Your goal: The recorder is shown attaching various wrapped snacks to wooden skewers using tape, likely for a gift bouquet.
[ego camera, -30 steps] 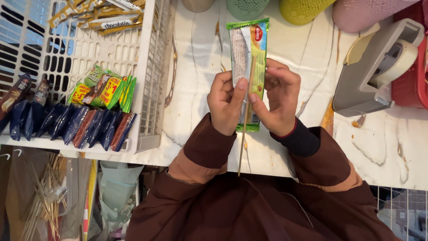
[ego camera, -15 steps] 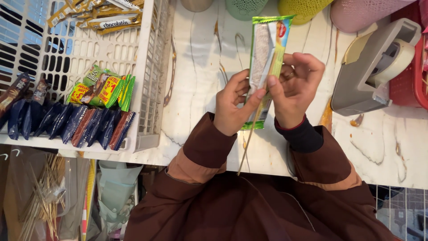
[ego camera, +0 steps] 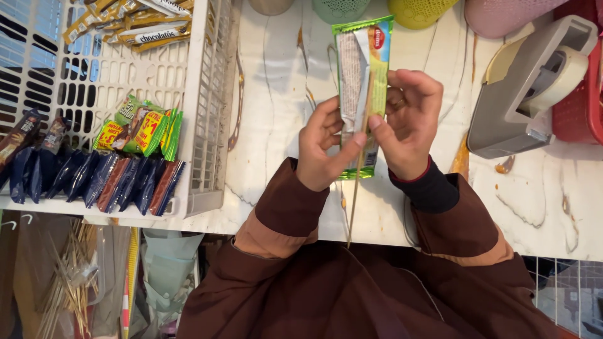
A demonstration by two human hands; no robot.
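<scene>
A long green and silver snack packet (ego camera: 361,69) stands upright above a white marble counter (ego camera: 276,107), its back seam towards me. My left hand (ego camera: 323,147) pinches its lower left side. My right hand (ego camera: 408,122) grips its right side, the thumb pressed on the front. A thin wooden stick (ego camera: 355,194) lies along the packet under both thumbs and hangs down past the counter's front edge. Both sleeves are brown, with a black cuff on the right wrist.
A white slotted basket (ego camera: 207,94) at the left holds green, dark blue and gold snack packets. A grey tape dispenser (ego camera: 527,94) sits at the right beside a red basket (ego camera: 578,107). Coloured cups line the far edge. Below the counter hang sticks and bags.
The packet was swung to the right and tilted, then brought back upright. Both hands have shifted slightly up the packet and the stick stays against it.
</scene>
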